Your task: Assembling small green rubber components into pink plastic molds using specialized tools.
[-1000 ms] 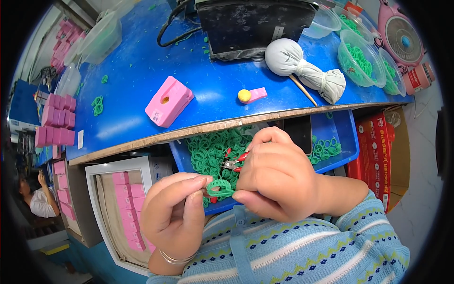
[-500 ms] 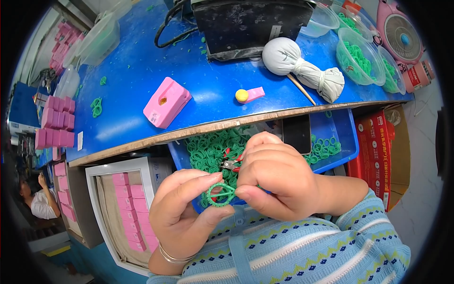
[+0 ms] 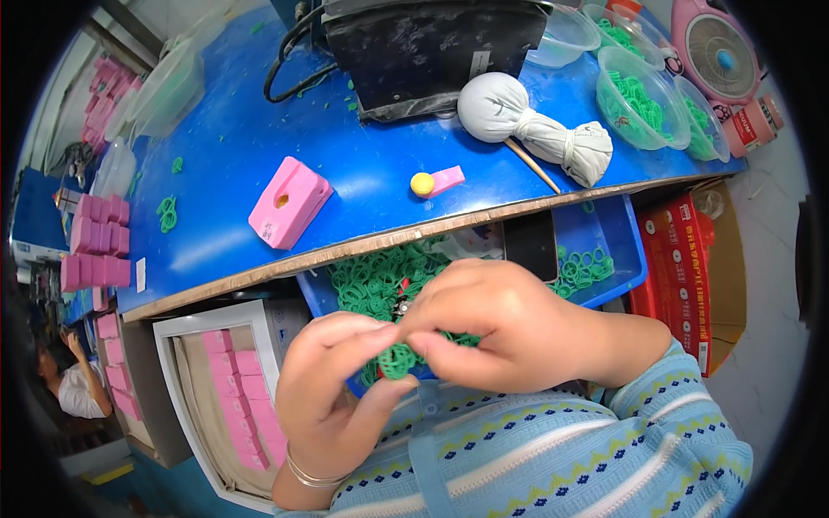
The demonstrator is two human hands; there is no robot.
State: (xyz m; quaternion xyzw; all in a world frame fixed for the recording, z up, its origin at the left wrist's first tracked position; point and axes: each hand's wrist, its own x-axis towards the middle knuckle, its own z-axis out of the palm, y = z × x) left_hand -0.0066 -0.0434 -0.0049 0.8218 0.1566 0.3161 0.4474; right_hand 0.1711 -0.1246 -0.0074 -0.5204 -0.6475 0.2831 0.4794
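Observation:
My left hand (image 3: 332, 388) pinches a green ring (image 3: 398, 361) between thumb and fingertips, above a blue tray. The ring is openwork and looks like wax or plastic. From the other side my right hand (image 3: 496, 324) closes in a pinch at the ring's edge, thumb and forefinger touching it. Partly hidden by the right hand, red-handled pliers (image 3: 401, 306) show their metal jaws; whether that hand also holds them I cannot tell. Many more green rings (image 3: 367, 281) fill the blue tray (image 3: 635, 268) beneath.
A dark phone (image 3: 530, 246) lies over the tray. On the blue table (image 3: 363, 168) are a pink block (image 3: 289, 203), a small pink piece with a yellow knob (image 3: 436, 183), a tied cloth bundle (image 3: 535, 121), a black machine (image 3: 432, 56) and bowls of green pieces (image 3: 643, 99).
The green ring has turned between my fingers, from an open round outline to a more bunched look. My right hand has shifted slightly left and lower, covering more of the pliers.

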